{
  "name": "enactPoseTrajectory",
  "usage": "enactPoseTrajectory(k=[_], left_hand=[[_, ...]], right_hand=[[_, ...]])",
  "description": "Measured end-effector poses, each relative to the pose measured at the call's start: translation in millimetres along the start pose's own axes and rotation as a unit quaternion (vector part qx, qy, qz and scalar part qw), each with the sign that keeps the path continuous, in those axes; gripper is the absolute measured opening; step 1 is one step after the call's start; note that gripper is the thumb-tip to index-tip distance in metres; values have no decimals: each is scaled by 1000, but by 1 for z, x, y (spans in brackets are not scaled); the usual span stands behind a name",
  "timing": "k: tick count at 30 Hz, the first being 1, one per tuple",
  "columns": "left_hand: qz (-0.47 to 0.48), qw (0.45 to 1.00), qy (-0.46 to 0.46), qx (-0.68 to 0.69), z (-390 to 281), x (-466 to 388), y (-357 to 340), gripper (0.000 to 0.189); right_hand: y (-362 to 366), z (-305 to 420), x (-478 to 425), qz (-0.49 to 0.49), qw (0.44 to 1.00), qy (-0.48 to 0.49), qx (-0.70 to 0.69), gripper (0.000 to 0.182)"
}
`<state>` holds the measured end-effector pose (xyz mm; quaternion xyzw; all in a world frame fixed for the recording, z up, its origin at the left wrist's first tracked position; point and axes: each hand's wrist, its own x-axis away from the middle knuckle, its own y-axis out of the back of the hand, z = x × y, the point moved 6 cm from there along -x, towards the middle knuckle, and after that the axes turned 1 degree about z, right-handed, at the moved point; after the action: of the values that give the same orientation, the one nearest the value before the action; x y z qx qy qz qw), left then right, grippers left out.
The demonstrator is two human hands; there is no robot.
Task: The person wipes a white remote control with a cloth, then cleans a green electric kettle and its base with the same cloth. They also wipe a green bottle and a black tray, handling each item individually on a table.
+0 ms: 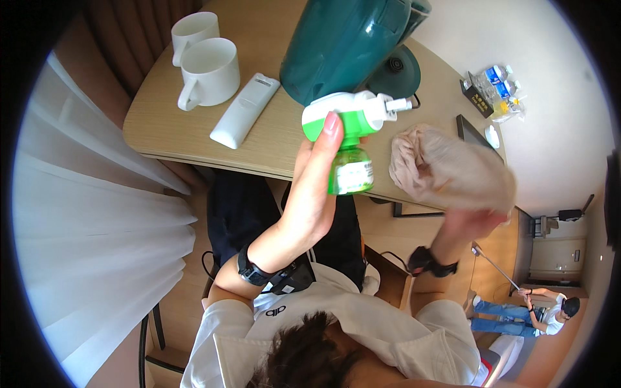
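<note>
My left hand [322, 150] holds a green and white plug-in liquid vaporizer [339, 116], its plug pointing to the right and its small green bottle hanging below. The vaporizer bottle bears a white label with writing. My right hand [473, 223] holds a beige cloth [451, 169], blurred by motion, over the right part of the wooden table [179, 131]. The cloth hides most of the fingers. Behind the vaporizer stands a teal electric kettle [339, 43], with its round base [400, 72] to the right.
Two white mugs [211, 72] and a white remote control [245, 111] are on the table's left. Bottles [499, 82], a black sign [478, 99] and a dark tray [473, 136] lie toward the right. Another person [529, 310] stands farther off, holding a long pole.
</note>
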<state>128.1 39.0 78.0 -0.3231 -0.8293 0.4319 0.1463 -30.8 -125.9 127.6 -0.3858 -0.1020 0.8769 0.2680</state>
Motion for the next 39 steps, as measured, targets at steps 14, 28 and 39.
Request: enactPoseTrajectory(k=[14, 28, 39], left_hand=[[-69, 988, -134, -39, 33, 1, -1, 50], [14, 943, -236, -233, 26, -4, -8, 64], [246, 912, -211, -253, 26, -17, -15, 84]], right_hand=[[-79, -80, 52, 77, 891, -6, 448, 33], [-78, -92, 23, 4, 950, -102, 295, 31], [-40, -106, 20, 31, 959, -281, -7, 30]])
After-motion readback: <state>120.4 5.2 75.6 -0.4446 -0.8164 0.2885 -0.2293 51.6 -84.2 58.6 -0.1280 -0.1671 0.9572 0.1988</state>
